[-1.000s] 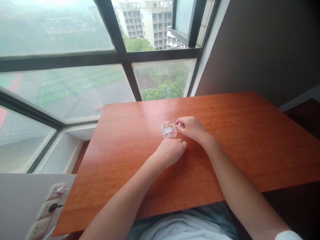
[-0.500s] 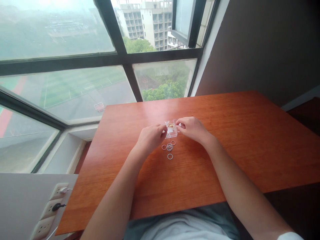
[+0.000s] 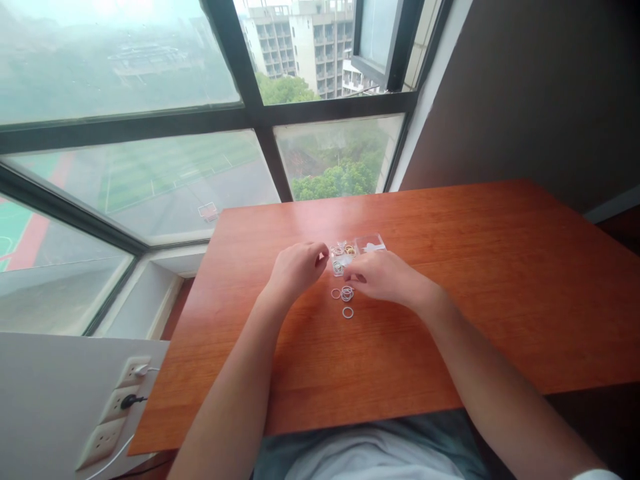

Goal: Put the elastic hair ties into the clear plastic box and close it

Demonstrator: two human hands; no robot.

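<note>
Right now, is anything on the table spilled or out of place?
Yes. A few small silver rings lie loose on the wooden table, just in front of the small clear box, which holds other rings. The right hand is beside them; the left hand is by the box.

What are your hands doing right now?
Left hand: fingers pinched beside the clear box; contents cannot be told.
Right hand: curled over the silver rings; grip cannot be told.

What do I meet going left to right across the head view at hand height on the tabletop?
Left hand → small clear compartment box holding a few rings → its open clear lid. The right hand overlaps the box's near side, with loose silver rings just in front.
</note>
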